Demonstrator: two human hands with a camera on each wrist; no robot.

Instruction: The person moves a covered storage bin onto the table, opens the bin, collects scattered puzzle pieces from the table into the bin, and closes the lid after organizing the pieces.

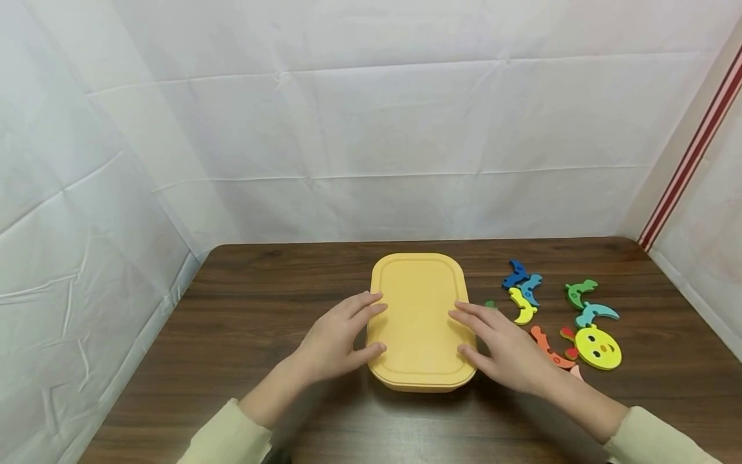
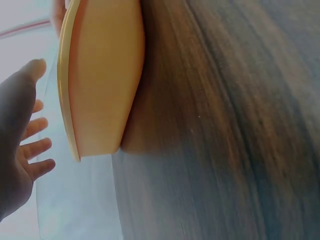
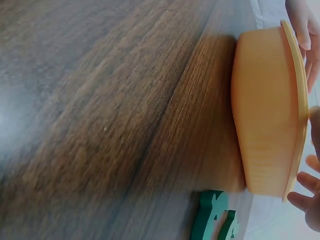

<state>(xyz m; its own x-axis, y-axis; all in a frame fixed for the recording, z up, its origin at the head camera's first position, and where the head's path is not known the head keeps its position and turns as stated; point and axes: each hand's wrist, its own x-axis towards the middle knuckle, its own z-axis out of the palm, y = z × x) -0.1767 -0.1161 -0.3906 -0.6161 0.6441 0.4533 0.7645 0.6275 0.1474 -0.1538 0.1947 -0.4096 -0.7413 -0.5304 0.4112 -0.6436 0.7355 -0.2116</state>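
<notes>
A yellow lidded box point(image 1: 422, 316) stands upright on the table with its lid on. My left hand point(image 1: 342, 335) is at its left side, fingers spread and fairly straight, fingertips at the lid's edge. On the opposite side my right hand point(image 1: 504, 348) is spread the same way, fingertips overlapping the lid's right rim. In the left wrist view, the thumb and fingers point(image 2: 37, 147) are spread beside the box wall point(image 2: 102, 80), with a gap between. The right wrist view shows the box point(image 3: 265, 110) side-on, my right fingers close to its lid edge. Its contents are hidden.
Right of the box lie flat, curved pieces: dark blue point(image 1: 514, 276), light blue point(image 1: 530, 289), yellow point(image 1: 523, 308), green point(image 1: 576, 295), teal point(image 1: 592, 314) and orange point(image 1: 545, 345). A yellow smiling-face piece point(image 1: 603, 351) lies near them. Another green piece point(image 3: 207, 215) is partly hidden by my right hand.
</notes>
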